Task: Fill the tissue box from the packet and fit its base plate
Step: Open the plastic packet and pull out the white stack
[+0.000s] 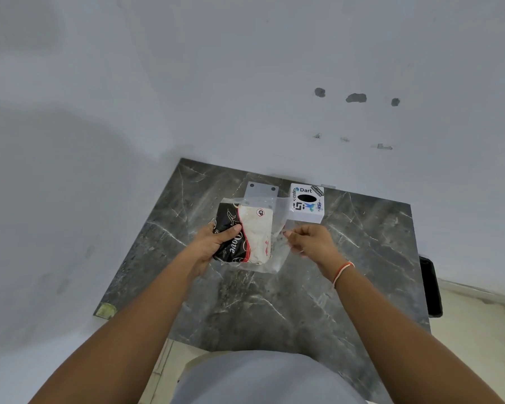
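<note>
A tissue packet [254,234], black on the left and clear plastic over white tissues on the right, is held above the dark marble table [274,301]. My left hand [216,240] grips its black end. My right hand [309,240] pinches the clear plastic flap at the packet's right edge. Behind my right hand stands the white cube tissue box [306,203], covered in stickers, its black oval slot facing up. A white base plate [262,191] with dark corner dots lies flat on the table to the box's left, partly behind the packet.
The table sits in a corner against pale walls at the back and left. A yellowish patch [105,311] marks its front left corner. A black object [430,287] hangs off the table's right edge. Tiled floor shows at the right.
</note>
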